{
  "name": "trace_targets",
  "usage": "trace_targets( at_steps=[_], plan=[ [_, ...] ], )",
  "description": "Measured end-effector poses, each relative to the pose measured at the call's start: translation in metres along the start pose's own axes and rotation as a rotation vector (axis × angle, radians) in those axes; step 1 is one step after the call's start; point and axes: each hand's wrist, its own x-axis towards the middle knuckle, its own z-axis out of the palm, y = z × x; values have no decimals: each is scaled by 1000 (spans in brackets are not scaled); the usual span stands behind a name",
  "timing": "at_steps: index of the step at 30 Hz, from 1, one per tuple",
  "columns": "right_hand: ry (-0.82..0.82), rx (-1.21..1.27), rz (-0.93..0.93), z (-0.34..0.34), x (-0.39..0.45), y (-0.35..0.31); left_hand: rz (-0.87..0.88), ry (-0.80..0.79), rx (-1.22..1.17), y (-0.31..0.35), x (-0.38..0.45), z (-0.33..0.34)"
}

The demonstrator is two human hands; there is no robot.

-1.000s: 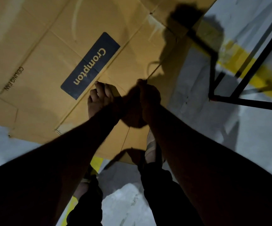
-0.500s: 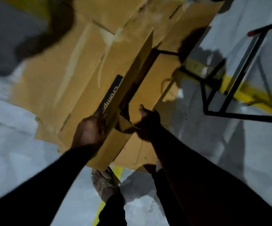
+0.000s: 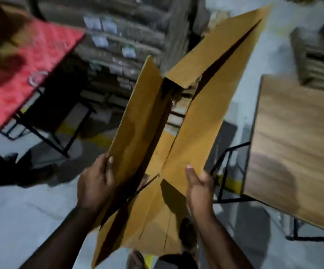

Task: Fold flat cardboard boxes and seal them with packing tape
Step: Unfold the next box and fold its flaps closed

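A long brown cardboard box (image 3: pixel 202 121) is lifted off the floor in front of me, partly opened into a tube, its flaps spread at the near and far ends. My left hand (image 3: pixel 95 183) grips the left panel near its lower edge, thumb on the inner face. My right hand (image 3: pixel 199 186) holds the right panel's lower edge, thumb up against the cardboard and fingers behind it. A dark gap runs between the two panels. No packing tape is in view.
A wood-topped table (image 3: pixel 297 144) on a black metal frame stands at the right. A red-covered table (image 3: pixel 27 65) on black legs stands at the left. Stacked cartons (image 3: pixel 118 35) fill the back. My feet show on the grey floor (image 3: pixel 21 220) with yellow line markings.
The box lay flat on the floor a second ago. Both hands raised it and pulled its panels apart, and my view has swung up toward the tables and stacks.
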Motion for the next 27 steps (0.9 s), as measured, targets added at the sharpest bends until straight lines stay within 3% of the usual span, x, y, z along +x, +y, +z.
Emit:
trace_targets(
  at_steps=[6,11,17,21,25,27],
  plan=[
    [68,-11,-272,-137,-117,-147,247,217,-56,189,46,-126],
    [170,-24,-380,-238,-170,-187,435,247,-11,332,47,-160],
    [304,-51,-394,-310,-198,-178,608,192,36,471,13,-116],
    [229,-117,-289,-369,-192,-155,760,161,22,572,0,-65],
    [45,-438,-496,-456,-164,-142,800,195,195,652,-9,5],
    [261,-549,-767,-502,-149,-143,830,144,280,677,-9,36]
  ],
)
